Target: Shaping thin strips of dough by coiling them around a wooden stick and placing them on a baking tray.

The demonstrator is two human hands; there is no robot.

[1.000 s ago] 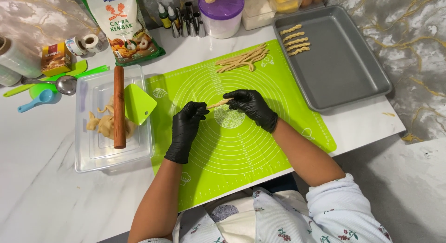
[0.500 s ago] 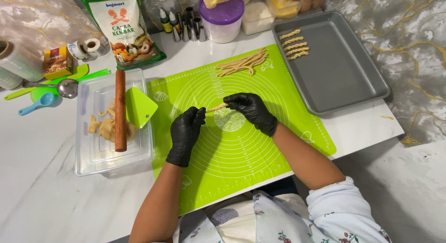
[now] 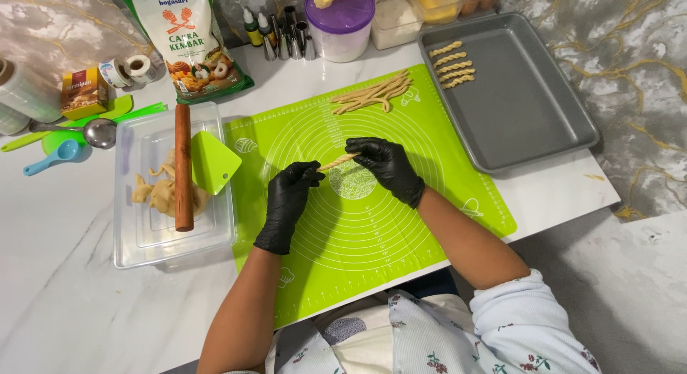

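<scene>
I had the twisted dough strip point(image 3: 338, 161) pinched at both ends, left hand point(image 3: 288, 202) on the lower end, right hand point(image 3: 386, 166) on the upper, just above the green mat point(image 3: 429, 202) on the desk point(image 3: 71, 302). Cut strips point(image 3: 372, 94) lay at the mat's far edge, five finished twists point(image 3: 452, 64) in the grey tray point(image 3: 544, 131).

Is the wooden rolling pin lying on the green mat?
No, the wooden rolling pin lies across the clear plastic container, beside the green mat.

White marble-look table point(image 3: 86, 302): green mat point(image 3: 444, 202), grey tray point(image 3: 529, 124), clear tub point(image 3: 150, 242), perhaps tape rolls point(image 3: 125, 70).
</scene>
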